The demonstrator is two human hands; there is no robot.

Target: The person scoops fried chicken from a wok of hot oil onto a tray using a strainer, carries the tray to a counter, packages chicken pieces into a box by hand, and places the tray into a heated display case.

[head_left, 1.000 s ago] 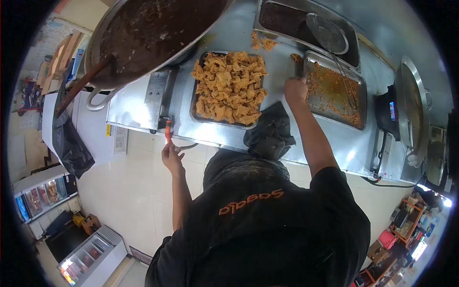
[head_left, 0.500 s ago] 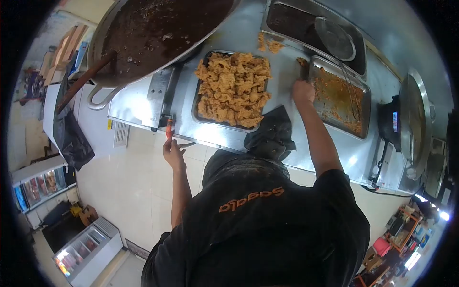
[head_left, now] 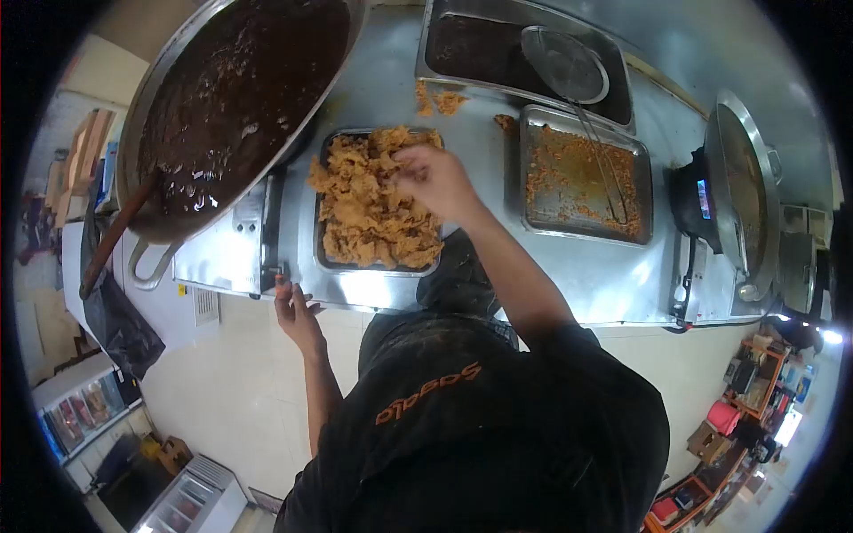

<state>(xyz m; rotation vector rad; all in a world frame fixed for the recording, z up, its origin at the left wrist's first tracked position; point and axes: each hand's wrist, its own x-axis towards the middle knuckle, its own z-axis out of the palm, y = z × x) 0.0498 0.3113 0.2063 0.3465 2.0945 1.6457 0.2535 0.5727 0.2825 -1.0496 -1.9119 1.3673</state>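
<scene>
Golden-brown pieces of battered fried food [head_left: 355, 209] are heaped in a metal tray [head_left: 380, 270] on the steel counter. My right hand [head_left: 437, 182] is over the upper right of the heap, its bent thumb and forefinger apart at the pieces; I see nothing held clear of the pile. Low at the counter's front edge, my left hand [head_left: 300, 322] has its fingertips around an orange-red, hose-like piece [head_left: 283, 287] beneath a dark fitting. To the right lies a shallow tray [head_left: 582, 171] with oily crumbs and the long handle of a strainer [head_left: 569, 64] across it.
A large pan of dark bubbling oil [head_left: 240, 107] stands at the left, a wooden handle [head_left: 115, 240] leaning out of it. Behind is a deep tray of dark liquid [head_left: 471, 49]. Stray crumbs [head_left: 449, 102] lie on the counter. Another wide pan [head_left: 746, 186] stands at the right.
My right hand has moved left from beside the crumb tray to the heaped fried food. My left hand stays at the orange-red piece. The whole view has shifted, with the counter further left.
</scene>
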